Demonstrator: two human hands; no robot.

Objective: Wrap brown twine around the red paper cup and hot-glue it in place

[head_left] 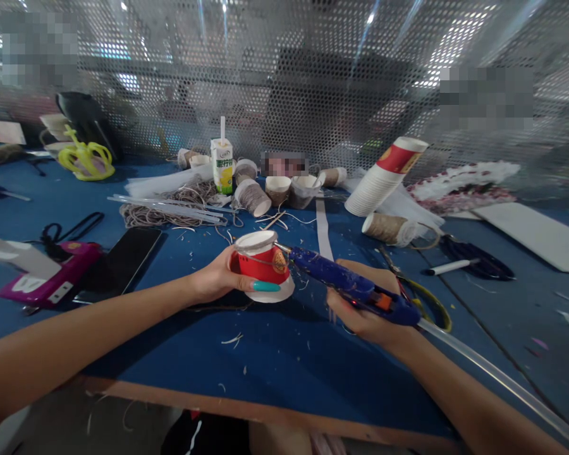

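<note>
My left hand (227, 275) is wrapped round a red and white paper cup (258, 265), which is held upside down just over the blue table. Grey cord circles the cup near its upturned base, and a strand crosses its red side. In my right hand (360, 309) is a blue hot glue gun (346, 278), a long clear glue stick (493, 373) running out of its back. The gun's metal nozzle points left and is at the cord on the cup's upper right edge; whether it touches cannot be made out.
Behind the cup lie a heap of grey cord (180, 202), several wrapped cups and a juice carton (222, 165). A leaning stack of paper cups (384, 177) stands right. Scissors (427, 297) lie beyond my right hand; a phone (123, 262) and purple power strip (59, 272) sit left.
</note>
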